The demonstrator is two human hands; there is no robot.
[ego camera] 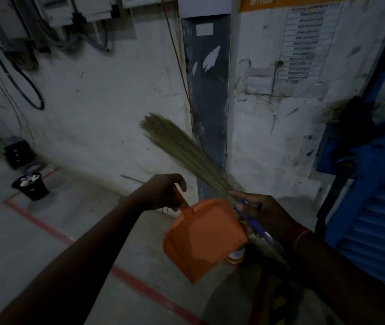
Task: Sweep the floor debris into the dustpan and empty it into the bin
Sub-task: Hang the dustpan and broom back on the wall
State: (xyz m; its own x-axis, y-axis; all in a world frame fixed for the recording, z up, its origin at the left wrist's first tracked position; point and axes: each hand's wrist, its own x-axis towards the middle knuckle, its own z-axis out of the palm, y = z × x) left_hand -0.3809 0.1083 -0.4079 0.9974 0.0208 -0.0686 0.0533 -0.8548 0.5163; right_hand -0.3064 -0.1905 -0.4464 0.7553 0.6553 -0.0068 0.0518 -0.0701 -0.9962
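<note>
A round black bin [31,186] stands on the smooth grey floor [46,242] at far left, near the scuffed white wall [107,109]; pale scraps fill it to the rim. A red line [53,231] runs diagonally across the floor. The left hand [167,192], arm extended forward, curls its fingers round the thin handle of the orange plastic dustpan [201,238]. The pan hangs tilted, its flat underside toward the camera; contents cannot be told. Just right, touching the pan's edge, the right hand [260,213] grips the blue handle of the broom [182,151], whose dry straw bristles fan up and left against a dark panel [206,95]. A ribbed blue shutter [374,219] occupies the right edge.
</note>
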